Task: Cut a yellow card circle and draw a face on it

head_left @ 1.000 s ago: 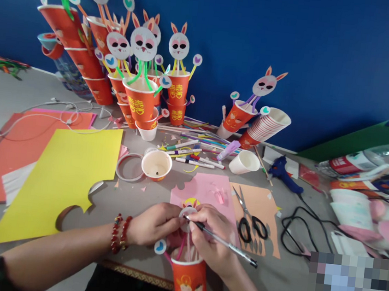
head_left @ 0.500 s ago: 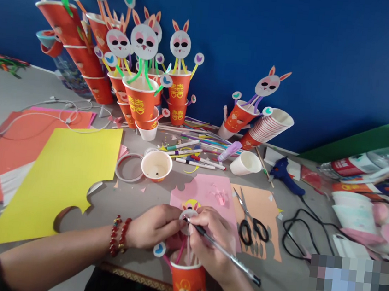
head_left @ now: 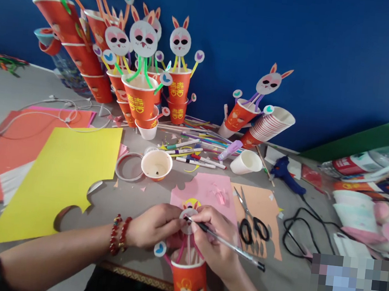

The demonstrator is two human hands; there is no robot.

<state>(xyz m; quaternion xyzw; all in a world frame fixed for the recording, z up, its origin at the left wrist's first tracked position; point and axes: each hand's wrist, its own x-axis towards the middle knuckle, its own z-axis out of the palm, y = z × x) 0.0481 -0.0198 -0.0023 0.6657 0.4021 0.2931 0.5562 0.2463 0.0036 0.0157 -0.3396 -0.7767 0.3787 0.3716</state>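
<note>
My right hand [head_left: 217,240] grips a pen [head_left: 235,249] with a clear barrel, its tip against the small white paper rabbit face [head_left: 189,225]. My left hand [head_left: 160,225] pinches the left edge of that face and keeps it upright. Pink ears and a bit of yellow show above it. Below, magenta pipe cleaners and pale sticks run down into a red paper cup [head_left: 189,286] at the table's front edge. A round white paper tag with a blue heart [head_left: 160,249] sticks out on the left.
Finished rabbit cups [head_left: 137,95] stand at the back left. Scissors [head_left: 251,221] lie on orange paper to the right, near a blue glue gun [head_left: 287,173] with a black cord. Markers [head_left: 196,157], a white cup [head_left: 246,163] and yellow paper [head_left: 74,165] lie around.
The pen's angle has shifted very slightly, its tip still at the rabbit face. Both hands otherwise stay in place, and the camera view has moved a little.
</note>
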